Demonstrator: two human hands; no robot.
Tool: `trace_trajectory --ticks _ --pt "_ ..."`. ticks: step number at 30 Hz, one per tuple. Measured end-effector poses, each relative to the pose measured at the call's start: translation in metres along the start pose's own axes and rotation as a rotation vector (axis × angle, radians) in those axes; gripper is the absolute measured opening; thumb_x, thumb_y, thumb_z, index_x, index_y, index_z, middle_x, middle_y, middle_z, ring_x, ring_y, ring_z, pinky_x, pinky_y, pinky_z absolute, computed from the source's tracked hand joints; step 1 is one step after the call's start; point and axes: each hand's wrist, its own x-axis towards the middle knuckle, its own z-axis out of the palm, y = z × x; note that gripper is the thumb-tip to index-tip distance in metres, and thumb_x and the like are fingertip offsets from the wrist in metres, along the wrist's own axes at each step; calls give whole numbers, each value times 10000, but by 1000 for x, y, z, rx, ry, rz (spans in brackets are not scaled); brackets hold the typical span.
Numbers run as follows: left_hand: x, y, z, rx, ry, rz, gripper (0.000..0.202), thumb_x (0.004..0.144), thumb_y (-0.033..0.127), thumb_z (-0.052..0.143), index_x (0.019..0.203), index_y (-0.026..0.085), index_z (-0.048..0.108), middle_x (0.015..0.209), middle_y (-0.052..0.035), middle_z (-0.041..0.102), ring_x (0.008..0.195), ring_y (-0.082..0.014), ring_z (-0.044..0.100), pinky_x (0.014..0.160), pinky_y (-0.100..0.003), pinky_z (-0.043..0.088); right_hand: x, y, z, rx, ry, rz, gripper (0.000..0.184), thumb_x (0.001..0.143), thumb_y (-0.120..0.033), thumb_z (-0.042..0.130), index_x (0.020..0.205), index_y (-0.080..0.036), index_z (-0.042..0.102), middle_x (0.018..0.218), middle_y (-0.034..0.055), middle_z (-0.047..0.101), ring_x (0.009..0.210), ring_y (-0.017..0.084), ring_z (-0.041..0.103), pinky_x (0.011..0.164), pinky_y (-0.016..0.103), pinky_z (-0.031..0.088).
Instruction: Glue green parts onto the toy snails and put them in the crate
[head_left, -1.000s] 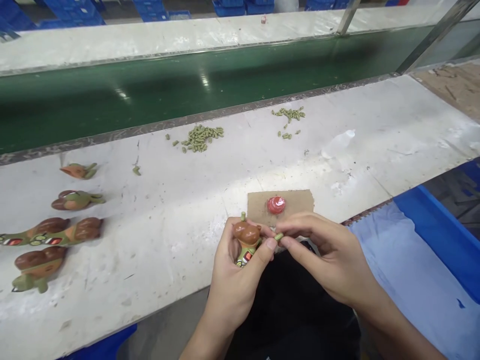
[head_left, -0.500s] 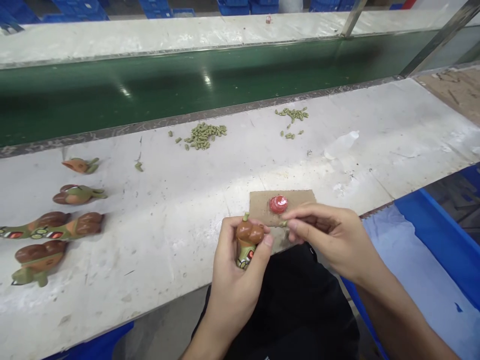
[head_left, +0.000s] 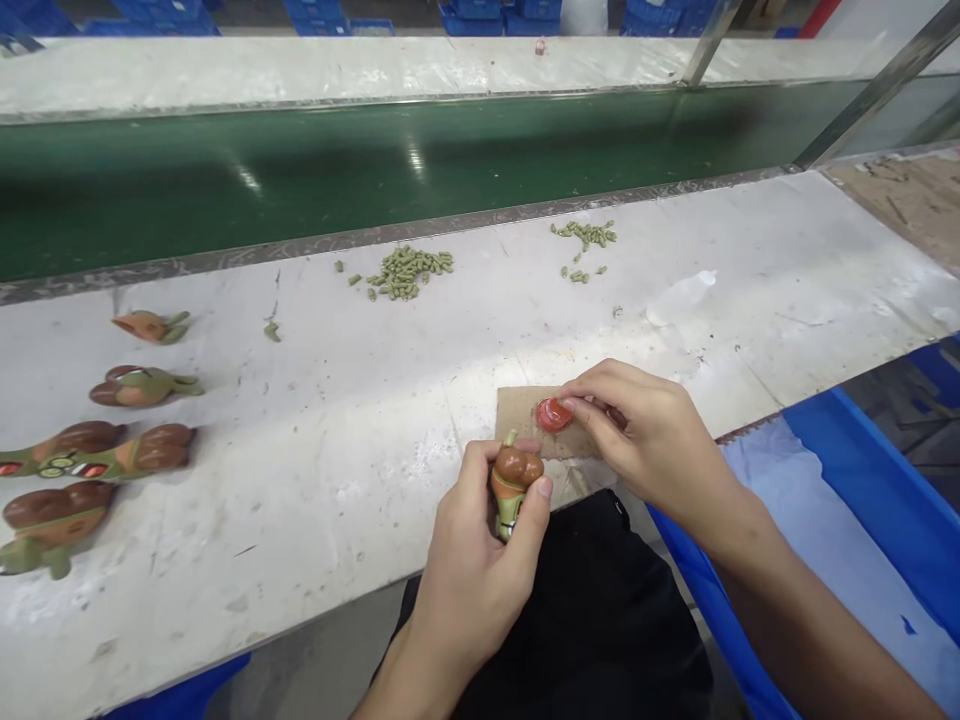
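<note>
Left hand [head_left: 480, 545] closed round the figure [head_left: 515, 480], just nearside of the card [head_left: 513, 402]. Right hand's [head_left: 649, 435] fingertips at the card's red blob [head_left: 551, 416]; their grip I cannot tell. Light contact advisable. Pegs [head_left: 409, 272] lie beyond.

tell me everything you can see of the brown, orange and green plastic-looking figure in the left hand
The brown, orange and green moulded figure looks like glossy painted plastic. Its brown end has two rounded lobes and points away from the person, with a short green peg standing out there. Orange below the lobes gives way to green with some dark and light markings; the rest is hidden. The left hand grips it along both sides.
</note>
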Motion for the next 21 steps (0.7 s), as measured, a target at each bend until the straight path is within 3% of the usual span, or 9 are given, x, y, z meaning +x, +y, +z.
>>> trace_trajectory --ticks 11,14,18,21 --pt "1 2 4 -37 38 -29 134 1137 410 738 1134 288 682 1349 -87 847 1206 -309 808 943 -404 577 -5 -3 -6 -8 -21 -12 229 1109 -107 669 1003 -238 825 997 51 837 823 204 773 737 332 641" --pt "0 0 4 -42 29 -15 139 1139 410 740 1128 283 684 1264 -80 838 1204 -308 795 928 -390 580 -6 -3 -6 9 -19 -1 229 1110 -109 673 1010 -246 826 999 47 837 811 201 767 723 331 635" --pt "1 -1 1 -108 30 -3 156 1143 428 748 1123 280 701 1093 -44 772 1021 -248 744 819 -331 575 -6 0 -5 10 -26 -17 238 1123 -101 656 1027 -234 829 1025 56 852 893 212 808 786 335 659" --pt "2 -3 -5 -217 34 18 132 1120 409 799 1131 289 744 1034 -16 734 935 -204 708 832 -296 588 -9 -2 -4 45 11 -20 240 1118 -97 665 1037 -242 839 1046 57 858 922 220 825 807 340 683"
